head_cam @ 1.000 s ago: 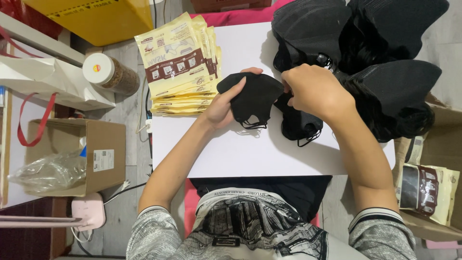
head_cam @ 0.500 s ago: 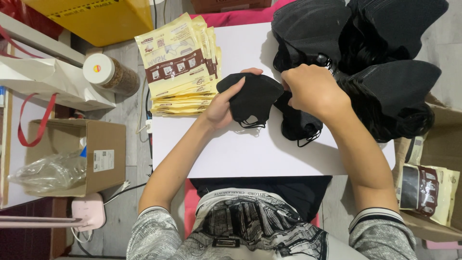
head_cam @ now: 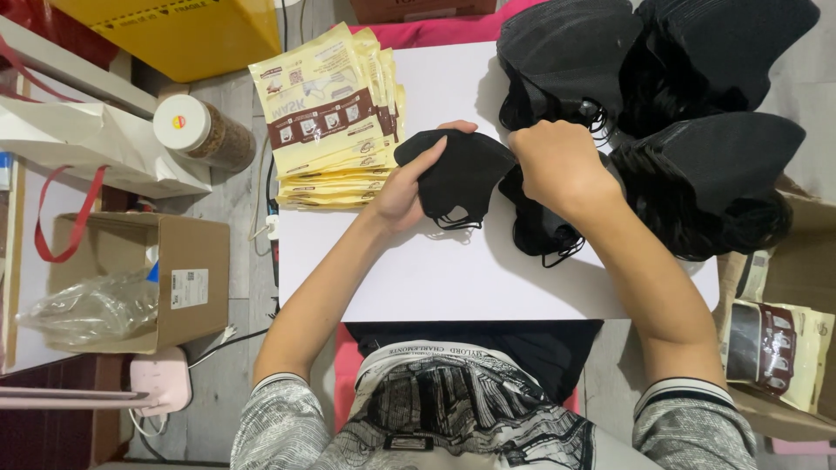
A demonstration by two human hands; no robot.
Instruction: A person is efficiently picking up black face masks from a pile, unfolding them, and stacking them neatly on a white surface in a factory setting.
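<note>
- Folded black fabric face mask [head_cam: 460, 174] sits at the middle of the white desk [head_cam: 453, 270], raised a little off it, ear loops dangling below.
- Our left hand [head_cam: 402, 187] cups its left edge, grip closed on the mask, thumb over the top; this likely keeps the fold flat.
- Our right hand [head_cam: 557, 165] pinches the right edge, fingers curled under, knuckles up.
- Both forearms angle inward from our lap.
- Loose black masks [head_cam: 540, 231] lie just under the right hand, big black mask stacks [head_cam: 697, 130] beyond.
- Yellow-brown flat pouches [head_cam: 335, 113] stacked left, within reach.
</note>
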